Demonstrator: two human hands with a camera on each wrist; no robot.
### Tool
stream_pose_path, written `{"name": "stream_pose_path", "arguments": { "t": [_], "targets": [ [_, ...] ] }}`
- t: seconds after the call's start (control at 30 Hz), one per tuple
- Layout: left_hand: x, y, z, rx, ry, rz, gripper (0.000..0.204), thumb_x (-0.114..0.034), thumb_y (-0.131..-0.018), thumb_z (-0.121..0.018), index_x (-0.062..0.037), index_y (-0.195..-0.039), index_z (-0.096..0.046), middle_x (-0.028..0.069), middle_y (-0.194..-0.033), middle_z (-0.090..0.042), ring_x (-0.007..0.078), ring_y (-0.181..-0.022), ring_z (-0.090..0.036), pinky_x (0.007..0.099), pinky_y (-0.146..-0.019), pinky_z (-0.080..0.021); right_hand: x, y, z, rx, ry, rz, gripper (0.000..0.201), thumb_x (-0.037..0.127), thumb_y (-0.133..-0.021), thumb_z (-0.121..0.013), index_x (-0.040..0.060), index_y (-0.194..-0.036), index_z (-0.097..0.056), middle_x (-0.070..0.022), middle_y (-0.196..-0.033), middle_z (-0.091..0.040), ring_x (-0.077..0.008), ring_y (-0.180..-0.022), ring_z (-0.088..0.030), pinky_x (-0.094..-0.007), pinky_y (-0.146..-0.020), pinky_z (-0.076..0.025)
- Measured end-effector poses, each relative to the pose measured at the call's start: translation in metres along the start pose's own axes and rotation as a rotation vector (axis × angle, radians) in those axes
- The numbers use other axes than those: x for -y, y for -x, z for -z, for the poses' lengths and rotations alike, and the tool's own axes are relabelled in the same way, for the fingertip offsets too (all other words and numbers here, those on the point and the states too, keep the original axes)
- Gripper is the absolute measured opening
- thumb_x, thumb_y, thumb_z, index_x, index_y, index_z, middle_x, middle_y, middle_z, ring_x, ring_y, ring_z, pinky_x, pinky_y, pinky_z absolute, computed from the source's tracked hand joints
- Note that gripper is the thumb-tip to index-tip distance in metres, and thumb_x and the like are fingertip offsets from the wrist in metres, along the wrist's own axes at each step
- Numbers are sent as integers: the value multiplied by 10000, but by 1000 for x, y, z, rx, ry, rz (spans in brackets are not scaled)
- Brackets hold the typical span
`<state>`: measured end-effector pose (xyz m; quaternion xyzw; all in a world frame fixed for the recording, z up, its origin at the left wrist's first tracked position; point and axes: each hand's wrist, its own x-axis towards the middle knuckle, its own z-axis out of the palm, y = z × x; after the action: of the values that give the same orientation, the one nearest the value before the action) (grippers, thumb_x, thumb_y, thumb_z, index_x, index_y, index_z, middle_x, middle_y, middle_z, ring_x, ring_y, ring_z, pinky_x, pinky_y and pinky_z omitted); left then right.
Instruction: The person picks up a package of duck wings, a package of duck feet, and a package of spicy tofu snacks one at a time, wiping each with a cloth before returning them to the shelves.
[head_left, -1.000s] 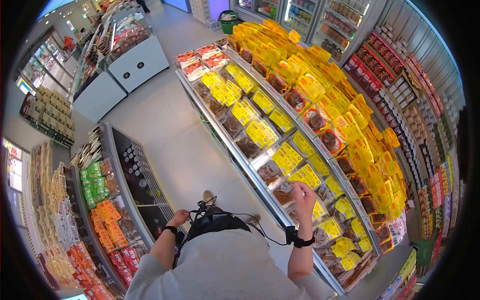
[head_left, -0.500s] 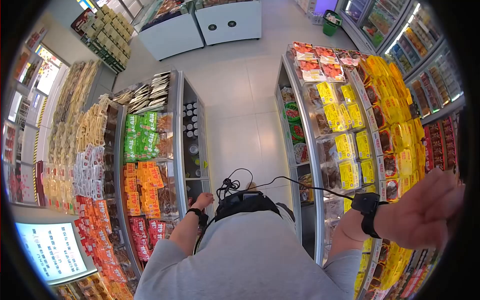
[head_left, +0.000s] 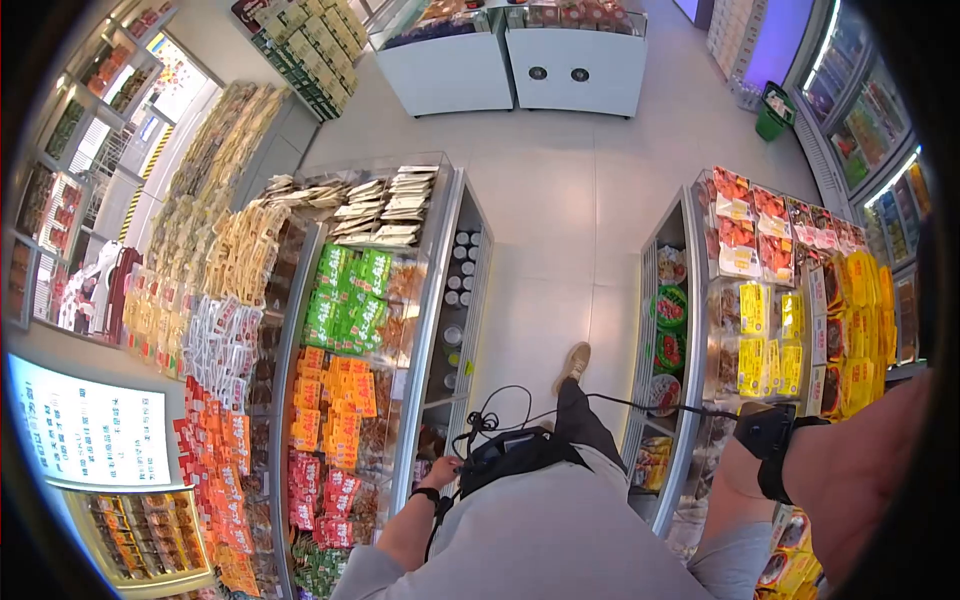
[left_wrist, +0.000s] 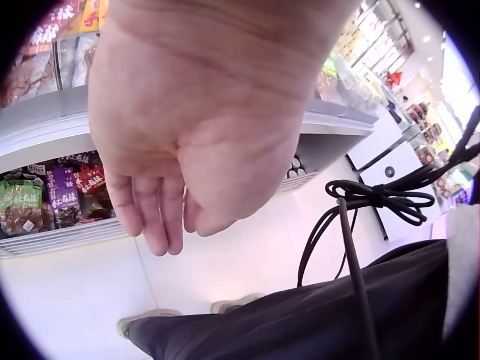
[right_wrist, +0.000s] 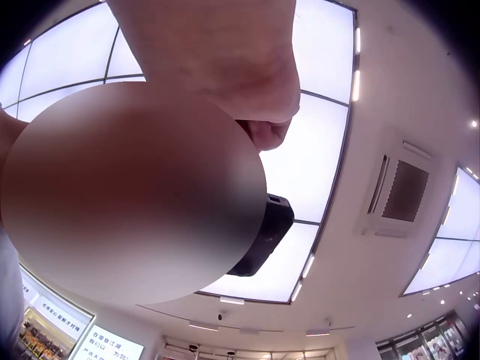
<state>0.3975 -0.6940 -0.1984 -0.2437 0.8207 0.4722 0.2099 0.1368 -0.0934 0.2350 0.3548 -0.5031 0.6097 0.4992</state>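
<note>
My left hand (left_wrist: pixel 199 150) hangs beside my waist with its fingers loosely bent and nothing in them. It is close to the left display case (head_left: pixel 440 330), next to a looped black cable (left_wrist: pixel 382 199). My right hand (right_wrist: pixel 225 67) is raised to head height, beside a black device (right_wrist: pixel 264 238). Part of that hand is bent inward in the right wrist view, but most fingers are hidden, and I cannot tell whether they hold anything. The head view catches only its wrist, with a strapped black wrist camera (head_left: pixel 765 445) on a cable.
Green packets (head_left: pixel 345 300), orange packets (head_left: pixel 335 400) and red packets (head_left: pixel 322 495) fill the left case. Yellow-labelled trays (head_left: pixel 765 345) line the right display case (head_left: pixel 690 400). A tiled aisle (head_left: pixel 545 270) runs between them towards white counters (head_left: pixel 580 70). A green basket (head_left: pixel 775 110) stands far right.
My right hand has risen from over the yellow-labelled trays to beside my head. My view has turned left, bringing the aisle to the middle, and one foot has stepped forward. The left hand stays low.
</note>
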Motion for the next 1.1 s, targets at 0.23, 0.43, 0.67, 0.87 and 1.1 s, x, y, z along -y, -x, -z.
{"name": "stream_pose_path", "arguments": {
  "t": [0.23,0.43,0.67,0.87,1.1],
  "targets": [
    [14,-45,-32,11,137,313,207,-61,-812,-692,1,-1010,-689,112,-885,-717,225,-852,-702,338,-761,-558,-161,-51,-157,282,-132,-101,370,282,-954,-584,84,-701,-401,26,-665,-281,-109,-575,-245,-293,-539,-193],
    [-86,-79,-23,-307,347,197,307,-222,-914,-627,9,-1115,-640,123,-863,-710,204,-826,-692,327,-754,-530,-280,-78,-178,515,-294,-253,355,271,-959,-576,70,-709,-422,25,-666,-289,-111,-571,-248,-291,-539,-195],
    [-114,-64,-56,-466,407,408,295,-169,-895,-588,-7,-1139,-628,118,-905,-713,203,-808,-697,330,-745,-540,-303,-103,-328,777,-533,-89,342,258,-964,-566,53,-719,-446,25,-668,-299,-112,-567,-251,-289,-538,-197],
    [-150,-68,-58,-593,468,422,278,-155,-911,-570,0,-1136,-623,129,-931,-715,211,-830,-696,339,-751,-542,-335,-6,-401,978,-510,-690,181,142,-936,-632,-21,-865,-669,-52,-712,-578,-98,-627,-467,-231,-560,-318],
    [-155,-122,1,-900,519,287,253,-126,-914,-610,3,-1132,-614,139,-966,-704,218,-871,-690,333,-778,-546,-387,199,-384,1426,-397,-1363,212,178,-964,-479,68,-1086,-613,49,-801,-496,-34,-666,-413,-203,-572,-314]
  ]
}}
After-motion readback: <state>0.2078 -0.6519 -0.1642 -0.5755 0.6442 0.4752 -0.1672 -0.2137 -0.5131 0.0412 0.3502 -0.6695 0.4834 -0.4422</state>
